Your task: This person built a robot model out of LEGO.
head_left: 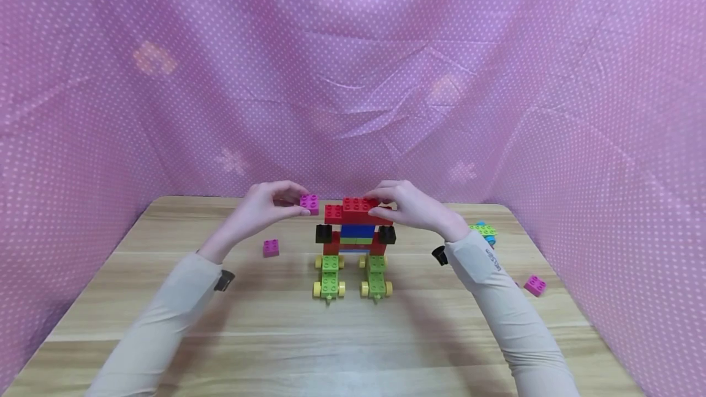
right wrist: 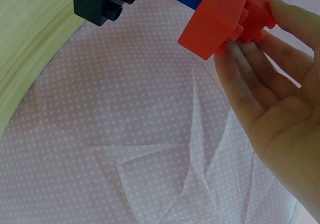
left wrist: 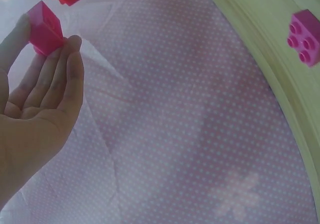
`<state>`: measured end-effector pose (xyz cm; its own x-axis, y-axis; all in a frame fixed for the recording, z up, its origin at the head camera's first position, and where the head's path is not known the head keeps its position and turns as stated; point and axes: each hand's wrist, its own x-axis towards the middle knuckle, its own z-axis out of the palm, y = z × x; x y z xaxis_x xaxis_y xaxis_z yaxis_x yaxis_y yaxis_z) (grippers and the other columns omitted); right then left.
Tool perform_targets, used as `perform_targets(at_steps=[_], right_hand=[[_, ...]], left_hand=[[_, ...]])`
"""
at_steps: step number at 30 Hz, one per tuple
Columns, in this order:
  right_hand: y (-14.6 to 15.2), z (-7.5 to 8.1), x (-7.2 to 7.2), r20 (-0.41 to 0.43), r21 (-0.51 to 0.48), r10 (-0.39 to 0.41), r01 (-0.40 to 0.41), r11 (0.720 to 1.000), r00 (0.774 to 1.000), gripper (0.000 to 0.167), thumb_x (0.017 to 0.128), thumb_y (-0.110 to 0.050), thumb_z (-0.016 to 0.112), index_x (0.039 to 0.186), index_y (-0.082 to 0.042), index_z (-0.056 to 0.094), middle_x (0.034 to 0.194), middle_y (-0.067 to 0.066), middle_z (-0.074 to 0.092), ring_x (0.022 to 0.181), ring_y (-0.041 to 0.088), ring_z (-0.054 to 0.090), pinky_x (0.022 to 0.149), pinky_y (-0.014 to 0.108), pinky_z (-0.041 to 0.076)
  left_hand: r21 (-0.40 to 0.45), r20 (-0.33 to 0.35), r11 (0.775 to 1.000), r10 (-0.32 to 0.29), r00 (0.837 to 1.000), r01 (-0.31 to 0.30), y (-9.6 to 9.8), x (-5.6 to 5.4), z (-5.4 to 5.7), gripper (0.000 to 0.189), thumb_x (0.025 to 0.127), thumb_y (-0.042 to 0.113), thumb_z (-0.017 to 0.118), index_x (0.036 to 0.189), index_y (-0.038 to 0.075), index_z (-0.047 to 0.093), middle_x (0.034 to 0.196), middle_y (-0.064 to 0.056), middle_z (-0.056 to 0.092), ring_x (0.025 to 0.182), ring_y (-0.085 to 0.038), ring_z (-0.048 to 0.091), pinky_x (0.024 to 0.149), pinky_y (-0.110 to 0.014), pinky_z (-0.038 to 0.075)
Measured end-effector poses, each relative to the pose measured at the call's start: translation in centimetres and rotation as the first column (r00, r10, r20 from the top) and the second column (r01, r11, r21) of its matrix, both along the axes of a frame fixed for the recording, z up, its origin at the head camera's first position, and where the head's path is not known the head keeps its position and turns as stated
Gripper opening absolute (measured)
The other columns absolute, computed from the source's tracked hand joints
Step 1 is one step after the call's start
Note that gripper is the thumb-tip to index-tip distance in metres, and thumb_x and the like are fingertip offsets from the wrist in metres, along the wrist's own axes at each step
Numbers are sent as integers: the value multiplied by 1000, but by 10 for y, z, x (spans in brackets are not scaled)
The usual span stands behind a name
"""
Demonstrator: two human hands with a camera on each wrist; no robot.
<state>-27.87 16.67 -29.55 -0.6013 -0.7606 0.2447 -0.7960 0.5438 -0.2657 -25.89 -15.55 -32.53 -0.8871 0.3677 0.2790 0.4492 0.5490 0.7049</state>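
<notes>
A brick figure stands mid-table on two lime-green wheeled bases (head_left: 330, 283) with yellow wheels. Above them come red bricks, a blue brick (head_left: 357, 231), black bricks (head_left: 323, 234) at both sides and a wide red layer. The topmost red brick (head_left: 355, 204) is pinched between thumb and fingers of my right hand (head_left: 410, 206), which reaches in from the right. Just left of the figure's top, my left hand (head_left: 265, 204) pinches a magenta brick (head_left: 309, 203), held in the air apart from the red bricks. In the left wrist view this brick (left wrist: 46, 30) sits between thumb and fingertips.
One magenta brick (head_left: 271, 248) lies on the table left of the figure, and another magenta brick (head_left: 535, 285) near the right edge. A lime-green piece with blue wheels (head_left: 483, 230) sits behind the right forearm. Pink dotted cloth (head_left: 353, 78) surrounds the wooden table (head_left: 265, 342).
</notes>
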Motion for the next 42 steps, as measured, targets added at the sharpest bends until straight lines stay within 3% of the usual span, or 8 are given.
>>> perform_targets(at_steps=[15, 42], right_hand=[[-1, 0, 0, 11, 2, -4, 4, 1000, 1000, 34, 95, -23, 67, 125, -6, 68, 113, 6, 71, 89, 13, 61, 80, 28, 58], [1, 0, -1, 19, -21, 14, -14, 1000, 1000, 33, 95, -21, 67, 124, -4, 68, 114, 9, 71, 96, 17, 65, 88, 39, 60]], left_hand=[[21, 6, 1000, -11, 1000, 11, 18, -5, 1, 39, 84, 23, 79, 119, 9, 68, 110, -9, 74, 99, -22, 70, 91, -39, 60], [6, 8, 998, -60, 998, 60, 27, -7, 0, 36, 86, 24, 78, 119, 12, 70, 104, -5, 75, 92, -18, 71, 84, -28, 61]])
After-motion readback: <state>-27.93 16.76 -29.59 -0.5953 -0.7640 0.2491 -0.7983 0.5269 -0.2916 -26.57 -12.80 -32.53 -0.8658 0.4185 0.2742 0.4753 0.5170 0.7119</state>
